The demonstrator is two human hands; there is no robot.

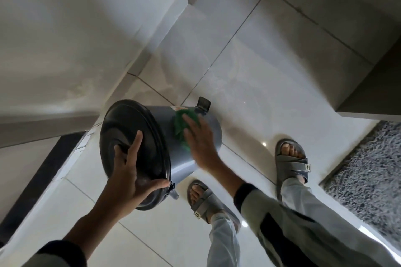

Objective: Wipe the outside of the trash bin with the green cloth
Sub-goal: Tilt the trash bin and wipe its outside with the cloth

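Note:
A grey round trash bin (165, 128) with a black lid (130, 136) is tilted above the tiled floor, lid facing me. A black foot pedal (204, 103) sticks out at its base. My left hand (132, 171) grips the lid, fingers over its top and thumb at the rim. My right hand (199, 143) presses a green cloth (181, 128) flat against the bin's side wall. Most of the cloth is hidden under the palm.
Glossy white floor tiles (249, 67) lie all around. A pale wall (76, 28) stands at left, with a dark strip (43, 171) below it. A grey shaggy mat (366, 175) lies at right. My feet in grey sandals (290, 158) stand just behind the bin.

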